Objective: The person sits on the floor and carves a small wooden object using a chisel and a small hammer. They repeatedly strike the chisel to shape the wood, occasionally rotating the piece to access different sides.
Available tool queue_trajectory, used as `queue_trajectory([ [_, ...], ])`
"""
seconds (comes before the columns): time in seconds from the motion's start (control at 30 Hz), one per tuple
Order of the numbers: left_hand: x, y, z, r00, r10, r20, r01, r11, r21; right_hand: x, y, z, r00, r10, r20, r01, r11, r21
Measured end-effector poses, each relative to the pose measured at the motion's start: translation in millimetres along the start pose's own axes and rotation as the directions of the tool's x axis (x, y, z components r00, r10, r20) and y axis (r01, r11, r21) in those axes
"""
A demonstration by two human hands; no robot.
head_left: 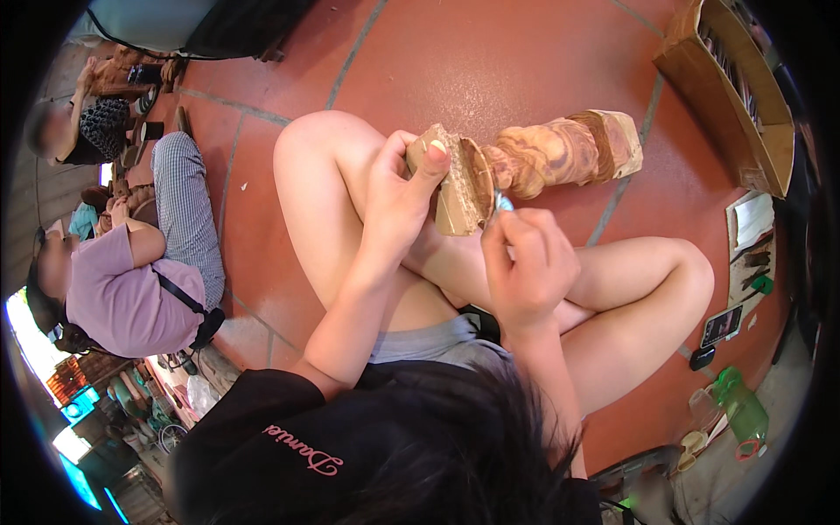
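A turned or carved wooden piece (pixel 560 159), brown with swirling grain, lies across in front of my bent legs. Its rough, squared block end is gripped by my left hand (pixel 398 197), thumb on top and fingers around the far side. My right hand (pixel 529 262) is closed just below the groove beside that block. Between its thumb and index finger a small light-blue thing (pixel 503 201) shows, touching or nearly touching the wood. Most of it is hidden by the fingers, so its kind cannot be made out.
Red floor tiles (pixel 446 61) spread around me. An open cardboard box (pixel 752 131) stands at the far right. Below it lie a phone (pixel 723 325), small tools (pixel 758 260) and a green plastic bottle (pixel 744 411). At left another person (pixel 131 280) sits on the floor.
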State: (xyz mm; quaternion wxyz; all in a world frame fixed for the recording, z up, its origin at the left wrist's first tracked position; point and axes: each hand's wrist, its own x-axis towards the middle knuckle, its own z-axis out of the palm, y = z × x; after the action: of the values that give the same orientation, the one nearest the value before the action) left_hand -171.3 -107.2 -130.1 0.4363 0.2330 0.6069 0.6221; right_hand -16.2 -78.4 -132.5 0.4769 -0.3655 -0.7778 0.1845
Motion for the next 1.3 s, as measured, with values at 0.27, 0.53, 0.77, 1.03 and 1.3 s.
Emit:
queue_trajectory([
  [0.27,0.6,-0.1,-0.4,1.0,0.024,0.001,-0.024,0.999,0.032,2.8,-1.5,-1.1,1.0,0.013,0.001,-0.013,0.999,0.033],
  [0.53,0.9,-3.5,-4.8,1.0,0.002,0.011,-0.003,0.999,0.033,0.1,1.5,-3.0,0.997,0.074,0.022,-0.076,0.99,0.119],
  [0.77,1.8,1.0,-5.0,1.0,-0.013,0.022,0.012,1.0,0.026,3.2,2.0,-5.6,0.997,0.058,0.056,-0.062,0.995,0.082],
  [1.03,2.2,0.3,-5.8,1.0,-0.02,0.024,0.019,0.999,0.027,12.6,2.5,-8.2,0.994,0.093,0.065,-0.103,0.98,0.171],
  [1.3,0.7,-0.5,-9.0,0.999,-0.021,0.049,0.019,0.999,0.033,6.6,-1.7,-12.0,0.983,0.132,0.129,-0.155,0.97,0.186],
])
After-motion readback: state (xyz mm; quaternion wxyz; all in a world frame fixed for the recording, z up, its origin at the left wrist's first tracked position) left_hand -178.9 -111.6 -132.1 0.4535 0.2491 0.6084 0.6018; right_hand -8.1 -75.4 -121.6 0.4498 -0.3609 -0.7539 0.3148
